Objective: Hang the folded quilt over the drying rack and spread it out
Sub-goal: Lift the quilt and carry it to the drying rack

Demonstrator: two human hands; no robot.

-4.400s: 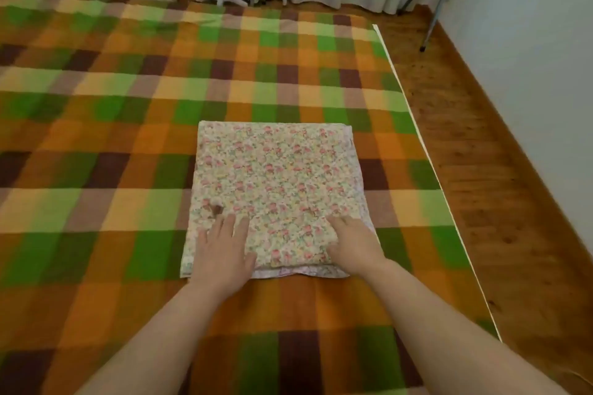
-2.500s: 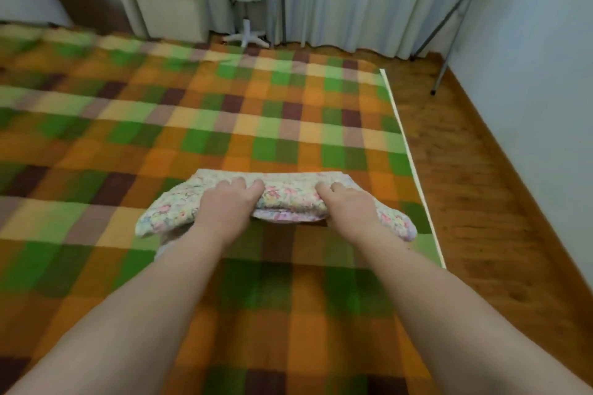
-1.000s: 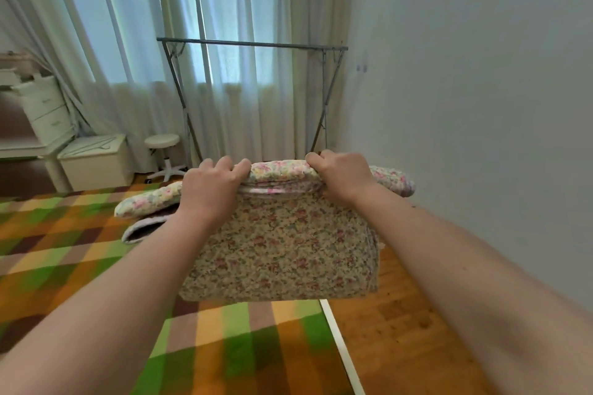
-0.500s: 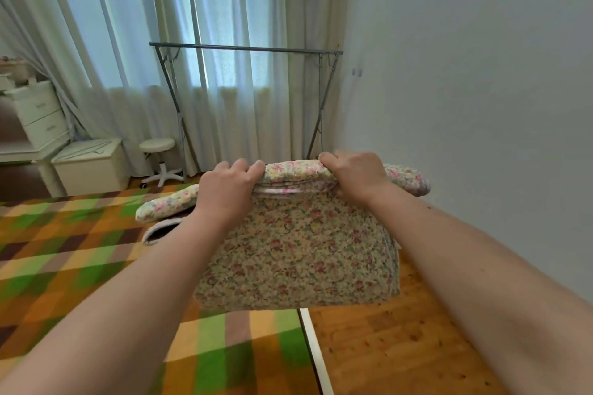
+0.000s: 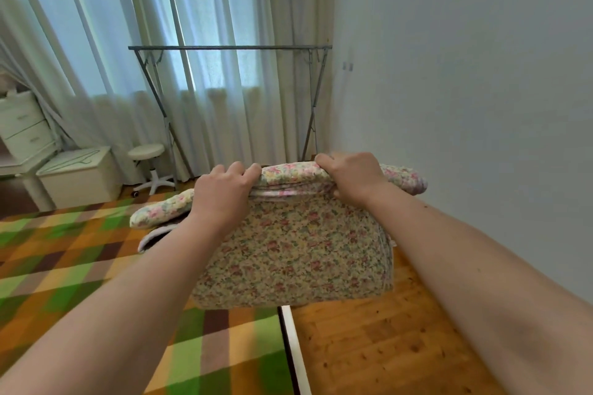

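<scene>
Both hands, left hand [image 5: 224, 196] and right hand [image 5: 353, 176], grasp the top fold of the floral padded quilt [image 5: 295, 253], held in the air above the near bed edge. Grey metal drying rack [image 5: 229, 48] stands far, before the curtains, bare. Quilt folded; carry, hanging and spreading remain.

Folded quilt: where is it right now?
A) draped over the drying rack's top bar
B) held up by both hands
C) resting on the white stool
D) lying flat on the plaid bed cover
B: the left hand and the right hand each grip the top edge of the folded quilt, which hangs short of the drying rack.
</scene>
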